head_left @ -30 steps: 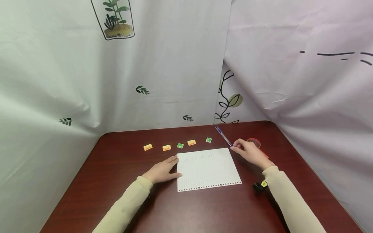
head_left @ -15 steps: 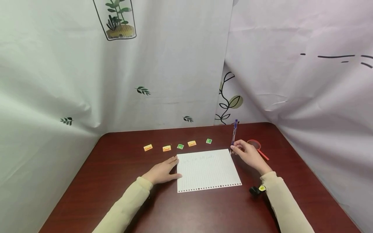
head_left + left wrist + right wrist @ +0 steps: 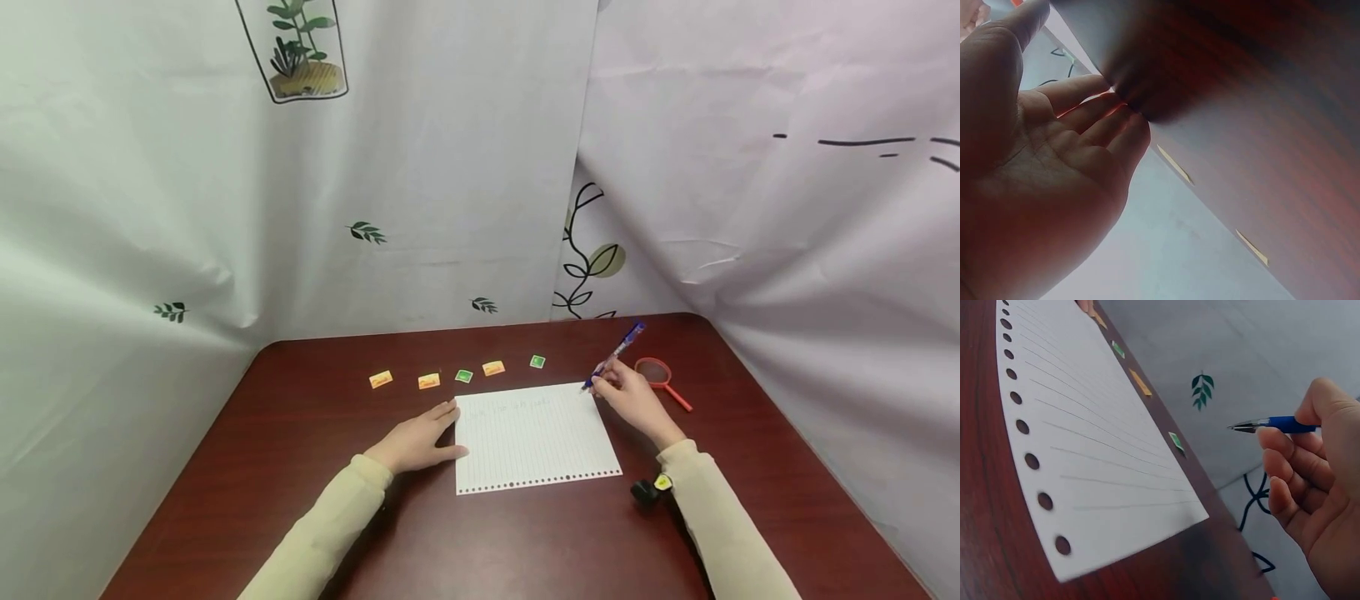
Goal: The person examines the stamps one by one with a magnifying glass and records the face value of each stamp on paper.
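Observation:
A lined sheet of paper [image 3: 536, 442] with punched holes along its near edge lies on the dark red table; faint writing runs along its far edge. My left hand [image 3: 420, 439] rests at the sheet's left edge, fingers extended, the thumb touching the paper. In the left wrist view the left palm [image 3: 1054, 162] shows with nothing in it. Over the sheet's far right corner, my right hand [image 3: 630, 396] pinches a blue pen [image 3: 622, 342], tip pointing down and left. The right wrist view shows the pen [image 3: 1285, 424] between thumb and fingers, its metal tip apart from the paper.
A red magnifying glass [image 3: 654, 372] lies right of the right hand. Behind the sheet stand in a row several small orange cards [image 3: 428, 381] and green cards [image 3: 537, 362]. A white printed curtain [image 3: 450, 167] hangs around the table [image 3: 525, 550].
The right hand has lifted the pen from the table, swung it upright, then tilted it tip-down and moved left to the paper's corner. The left hand has stayed put.

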Demonstrator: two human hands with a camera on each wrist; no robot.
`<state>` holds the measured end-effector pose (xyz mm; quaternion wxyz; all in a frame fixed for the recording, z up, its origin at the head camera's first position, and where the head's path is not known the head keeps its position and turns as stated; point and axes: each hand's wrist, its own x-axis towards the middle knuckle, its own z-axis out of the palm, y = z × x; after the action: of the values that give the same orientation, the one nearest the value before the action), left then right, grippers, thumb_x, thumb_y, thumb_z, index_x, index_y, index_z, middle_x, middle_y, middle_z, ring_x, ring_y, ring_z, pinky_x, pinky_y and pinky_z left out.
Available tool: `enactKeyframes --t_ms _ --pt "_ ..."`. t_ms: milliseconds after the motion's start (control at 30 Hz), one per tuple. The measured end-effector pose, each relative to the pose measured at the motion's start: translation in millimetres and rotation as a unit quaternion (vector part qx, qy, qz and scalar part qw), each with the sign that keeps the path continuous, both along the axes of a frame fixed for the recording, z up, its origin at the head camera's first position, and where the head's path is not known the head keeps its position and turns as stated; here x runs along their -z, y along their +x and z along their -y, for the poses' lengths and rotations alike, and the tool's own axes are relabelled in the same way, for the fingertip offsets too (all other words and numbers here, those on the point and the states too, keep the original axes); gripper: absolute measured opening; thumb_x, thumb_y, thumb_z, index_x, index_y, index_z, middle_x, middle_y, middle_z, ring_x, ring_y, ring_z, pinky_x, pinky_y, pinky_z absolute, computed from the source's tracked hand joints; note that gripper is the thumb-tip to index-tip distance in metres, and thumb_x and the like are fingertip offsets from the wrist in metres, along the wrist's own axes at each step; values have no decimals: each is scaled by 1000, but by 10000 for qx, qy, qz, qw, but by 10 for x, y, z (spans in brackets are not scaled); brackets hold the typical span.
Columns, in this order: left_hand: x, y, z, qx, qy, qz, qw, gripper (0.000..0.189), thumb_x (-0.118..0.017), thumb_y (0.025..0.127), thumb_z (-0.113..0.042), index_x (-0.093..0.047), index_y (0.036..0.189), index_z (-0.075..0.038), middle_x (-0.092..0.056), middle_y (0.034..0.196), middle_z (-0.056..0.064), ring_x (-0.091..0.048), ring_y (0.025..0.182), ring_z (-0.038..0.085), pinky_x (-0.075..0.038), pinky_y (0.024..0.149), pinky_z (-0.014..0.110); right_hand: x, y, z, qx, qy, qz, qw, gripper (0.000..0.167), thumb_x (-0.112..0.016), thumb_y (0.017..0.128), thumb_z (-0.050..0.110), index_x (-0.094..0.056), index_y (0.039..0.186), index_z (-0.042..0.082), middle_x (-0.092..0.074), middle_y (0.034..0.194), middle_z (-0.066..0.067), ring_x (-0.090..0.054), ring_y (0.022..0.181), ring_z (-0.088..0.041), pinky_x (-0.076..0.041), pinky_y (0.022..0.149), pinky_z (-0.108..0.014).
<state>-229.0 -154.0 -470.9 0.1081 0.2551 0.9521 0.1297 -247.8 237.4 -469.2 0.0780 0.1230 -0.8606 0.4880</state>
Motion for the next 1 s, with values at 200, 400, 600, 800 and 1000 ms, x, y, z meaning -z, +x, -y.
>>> enactKeyframes --t_ms 200,400,600,800,1000 --pt "29 0 -8 -52 82 20 10000 81 -68 93 -52 -43 152 -2 -35 161 11 -34 148 26 -40 111 45 37 -52 124 339 -115 151 9992 5 -59 93 7 -57 97 4 -67 81 -6 -57 72 -14 -42 60 -24" --pt "41 0 -17 -74 67 84 9999 82 -67 93 -52 -42 153 -3 -34 161 10 -34 148 26 -41 111 45 106 -66 242 549 -99 340 9979 6 -61 93 11 -58 95 6 -68 78 -3 -60 73 -17 -43 59 -27" --pt "34 -11 -16 21 13 -10 10000 81 -67 93 -52 -43 152 -2 -35 161 11 -34 147 26 -41 110 45 193 -117 341 673 -226 351 9969 5 -61 91 11 -58 90 7 -69 75 -4 -63 72 -15 -43 60 -25" --pt "18 -21 -10 88 41 -14 10000 81 -67 93 -51 -42 152 -1 -35 161 13 -34 147 27 -41 110 45 260 -151 409 853 -54 366 9957 5 -61 91 13 -58 88 11 -68 72 -3 -57 68 -16 -41 62 -26" --pt "21 -32 4 55 30 -21 10000 82 -67 93 -52 -41 153 -2 -34 161 12 -33 148 26 -41 111 45 277 -170 432 950 -8 383 9947 6 -62 92 15 -60 90 10 -66 73 -3 -55 70 -18 -40 64 -29"
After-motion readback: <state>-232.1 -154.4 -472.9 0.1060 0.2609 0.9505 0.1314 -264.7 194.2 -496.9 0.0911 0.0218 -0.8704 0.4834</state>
